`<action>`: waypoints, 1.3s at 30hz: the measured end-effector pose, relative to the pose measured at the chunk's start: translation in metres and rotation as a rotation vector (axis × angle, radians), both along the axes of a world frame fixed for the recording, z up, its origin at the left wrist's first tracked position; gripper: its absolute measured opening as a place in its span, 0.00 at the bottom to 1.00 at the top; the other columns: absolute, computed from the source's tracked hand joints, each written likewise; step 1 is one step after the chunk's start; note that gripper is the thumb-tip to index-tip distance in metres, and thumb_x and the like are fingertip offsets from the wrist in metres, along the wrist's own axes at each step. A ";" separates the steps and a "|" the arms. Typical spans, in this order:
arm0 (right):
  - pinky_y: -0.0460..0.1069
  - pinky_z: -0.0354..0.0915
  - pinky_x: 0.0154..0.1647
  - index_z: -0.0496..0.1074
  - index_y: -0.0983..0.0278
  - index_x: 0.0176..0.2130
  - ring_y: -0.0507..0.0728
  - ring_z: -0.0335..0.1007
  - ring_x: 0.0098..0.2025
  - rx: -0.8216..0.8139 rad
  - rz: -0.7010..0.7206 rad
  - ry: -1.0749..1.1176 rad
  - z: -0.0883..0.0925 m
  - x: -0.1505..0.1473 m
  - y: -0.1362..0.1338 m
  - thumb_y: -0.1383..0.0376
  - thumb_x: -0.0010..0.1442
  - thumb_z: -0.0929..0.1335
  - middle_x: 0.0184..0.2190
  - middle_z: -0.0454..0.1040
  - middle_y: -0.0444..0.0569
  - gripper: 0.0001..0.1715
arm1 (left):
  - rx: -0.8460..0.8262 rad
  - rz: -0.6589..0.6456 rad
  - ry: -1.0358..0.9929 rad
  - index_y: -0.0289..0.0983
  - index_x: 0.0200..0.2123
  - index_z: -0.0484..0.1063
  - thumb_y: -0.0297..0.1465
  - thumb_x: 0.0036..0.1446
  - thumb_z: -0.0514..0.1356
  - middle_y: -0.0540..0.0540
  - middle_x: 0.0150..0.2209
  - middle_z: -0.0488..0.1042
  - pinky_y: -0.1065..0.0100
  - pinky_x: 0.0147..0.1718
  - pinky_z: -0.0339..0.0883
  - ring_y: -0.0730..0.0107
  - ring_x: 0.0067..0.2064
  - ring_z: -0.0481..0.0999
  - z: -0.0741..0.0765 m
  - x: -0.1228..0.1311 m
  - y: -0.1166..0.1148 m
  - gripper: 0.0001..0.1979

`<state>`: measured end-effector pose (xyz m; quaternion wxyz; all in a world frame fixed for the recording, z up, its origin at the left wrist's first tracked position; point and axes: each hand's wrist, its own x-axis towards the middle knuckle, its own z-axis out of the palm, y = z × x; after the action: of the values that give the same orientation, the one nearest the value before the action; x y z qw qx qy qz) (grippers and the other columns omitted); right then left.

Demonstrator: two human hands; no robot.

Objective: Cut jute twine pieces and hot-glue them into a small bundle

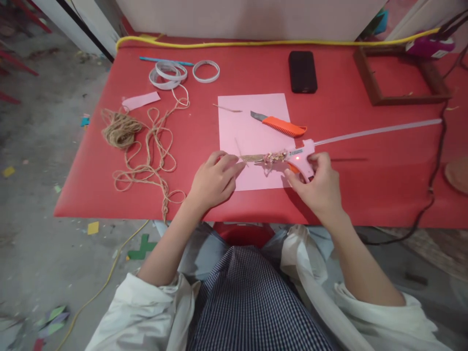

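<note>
My right hand (321,187) is wrapped round the handle of a pink glue gun (301,157), with its orange trigger partly showing. A long clear glue stick (380,131) juts from the back of it. Crusted, clumpy bits cover the front of the gun, and its nozzle points left. My left hand (215,180) has its fingers bent together at the left end of a short flat strip of twine (251,158), pinching it. The strip lies over a pink paper sheet (256,131), close to the nozzle. Just behind rests an orange box cutter (281,125).
On the red table (204,204), a ball of twine (121,129) trails loose loops at left. Tape rolls (206,71), a blue pen (166,61) and a pink paper strip (141,101) lie behind. A black phone-like object (302,72) and brown wooden frame (402,100) stand at back right.
</note>
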<state>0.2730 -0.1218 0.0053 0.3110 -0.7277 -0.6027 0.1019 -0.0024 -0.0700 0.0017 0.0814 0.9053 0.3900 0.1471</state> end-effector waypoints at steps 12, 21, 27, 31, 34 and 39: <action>0.53 0.63 0.31 0.64 0.59 0.44 0.59 0.69 0.29 -0.004 -0.020 -0.028 0.005 0.003 -0.004 0.46 0.54 0.72 0.30 0.72 0.47 0.27 | 0.011 0.224 0.115 0.32 0.41 0.75 0.37 0.63 0.59 0.36 0.44 0.73 0.49 0.46 0.70 0.47 0.50 0.69 0.012 0.046 0.019 0.13; 0.53 0.61 0.30 0.63 0.59 0.45 0.63 0.71 0.30 -0.043 -0.027 -0.113 0.005 -0.003 -0.004 0.36 0.50 0.72 0.33 0.75 0.50 0.38 | -0.023 0.215 0.052 0.33 0.39 0.77 0.32 0.66 0.54 0.37 0.43 0.73 0.50 0.49 0.67 0.51 0.48 0.68 0.008 0.035 0.018 0.13; 0.53 0.62 0.32 0.65 0.61 0.49 0.64 0.73 0.32 -0.090 0.024 -0.232 0.009 -0.012 -0.003 0.46 0.58 0.67 0.34 0.76 0.52 0.28 | -0.017 0.226 -0.060 0.34 0.38 0.75 0.30 0.66 0.53 0.38 0.43 0.74 0.52 0.50 0.65 0.52 0.47 0.67 0.000 0.033 0.017 0.11; 0.53 0.64 0.33 0.67 0.64 0.51 0.65 0.75 0.35 -0.048 0.042 -0.334 0.009 -0.012 -0.002 0.49 0.61 0.65 0.37 0.78 0.56 0.27 | -0.010 0.176 -0.087 0.35 0.43 0.74 0.28 0.67 0.52 0.39 0.44 0.75 0.53 0.50 0.64 0.54 0.46 0.68 0.000 0.027 0.015 0.11; 0.54 0.64 0.33 0.68 0.66 0.53 0.65 0.75 0.36 -0.037 0.056 -0.408 0.009 -0.011 -0.002 0.52 0.63 0.63 0.36 0.78 0.58 0.26 | 0.001 0.109 -0.057 0.36 0.46 0.75 0.28 0.68 0.50 0.39 0.46 0.75 0.53 0.50 0.64 0.54 0.48 0.67 0.002 0.022 0.013 0.13; 0.54 0.64 0.34 0.69 0.67 0.54 0.65 0.74 0.36 -0.054 0.054 -0.473 0.011 -0.008 -0.001 0.54 0.64 0.63 0.35 0.77 0.58 0.26 | 0.020 0.081 0.001 0.37 0.47 0.75 0.34 0.68 0.52 0.39 0.48 0.73 0.54 0.47 0.65 0.52 0.49 0.66 0.005 0.026 0.012 0.13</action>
<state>0.2653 -0.1227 0.0159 0.1389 -0.7231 -0.6750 -0.0473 0.0232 -0.0578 0.0072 0.0664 0.8896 0.4250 0.1537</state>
